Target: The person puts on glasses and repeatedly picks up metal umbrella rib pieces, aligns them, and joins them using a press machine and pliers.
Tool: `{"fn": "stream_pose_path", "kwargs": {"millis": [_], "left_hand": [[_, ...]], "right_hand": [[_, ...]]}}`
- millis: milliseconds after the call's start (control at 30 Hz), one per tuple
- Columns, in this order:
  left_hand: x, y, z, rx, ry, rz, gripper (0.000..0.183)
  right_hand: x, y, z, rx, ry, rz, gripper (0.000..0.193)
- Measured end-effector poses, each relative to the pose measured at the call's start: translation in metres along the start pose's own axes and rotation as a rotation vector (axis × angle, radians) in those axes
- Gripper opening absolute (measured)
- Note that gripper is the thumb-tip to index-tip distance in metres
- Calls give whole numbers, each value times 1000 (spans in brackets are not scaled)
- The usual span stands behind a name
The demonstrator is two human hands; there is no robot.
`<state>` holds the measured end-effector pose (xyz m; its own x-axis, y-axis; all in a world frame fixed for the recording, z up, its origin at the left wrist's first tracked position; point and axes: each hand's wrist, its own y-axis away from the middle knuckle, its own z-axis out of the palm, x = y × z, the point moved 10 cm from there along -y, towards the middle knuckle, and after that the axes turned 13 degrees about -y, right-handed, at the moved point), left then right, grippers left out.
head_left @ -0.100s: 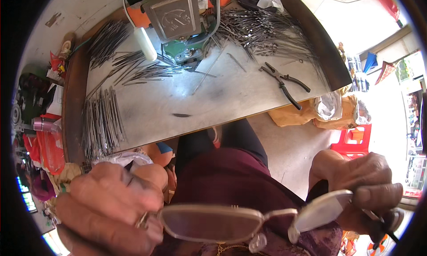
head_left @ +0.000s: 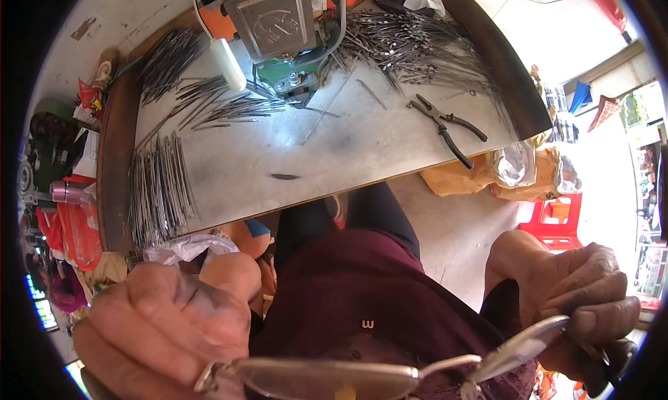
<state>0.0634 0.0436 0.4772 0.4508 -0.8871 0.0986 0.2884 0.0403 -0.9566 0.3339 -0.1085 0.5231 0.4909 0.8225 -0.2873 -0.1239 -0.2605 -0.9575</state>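
Note:
A pair of thin-framed eyeglasses (head_left: 327, 379) is held between my two hands, close to the camera at the lower edge. My left hand (head_left: 167, 316) is closed around the hinge end at the left lens. The other end is gripped by my right hand (head_left: 581, 296), its fingers bent round the temple beside the right lens. Both lenses appear tilted, seen nearly edge-on. Beyond them, a metal-topped workbench (head_left: 243, 198) carries pliers (head_left: 445, 125) with dark handles, lying with their jaws apart. A small dark strip (head_left: 284, 177) lies near the bench's front edge.
A machine (head_left: 275, 24) with a metal cover stands at the bench's back, a white lamp (head_left: 227, 65) beside it. Thin metal rods (head_left: 161, 188) lie in bundles on the left; a heap of metal pieces (head_left: 417, 49) covers the back right. A red stool (head_left: 553, 222) stands right.
The eyeglasses have moved lower in view and tilted, so the lenses look narrower. My left hand has shifted slightly down and left; my right hand has shifted slightly.

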Motion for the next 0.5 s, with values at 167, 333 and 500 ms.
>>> {"fn": "stream_pose_path", "kwargs": {"millis": [167, 333, 500], "left_hand": [[-16, -14, 20, -112, 573, -229, 20], [-8, -30, 50, -240, 1148, -427, 22], [-18, -29, 36, -330, 1205, -494, 26]], "right_hand": [[6, 17, 29, 678, 159, 835, 32], [-8, 17, -6, 496, 30, 528, 23], [-5, 20, -28, 256, -170, 263, 18]]}}
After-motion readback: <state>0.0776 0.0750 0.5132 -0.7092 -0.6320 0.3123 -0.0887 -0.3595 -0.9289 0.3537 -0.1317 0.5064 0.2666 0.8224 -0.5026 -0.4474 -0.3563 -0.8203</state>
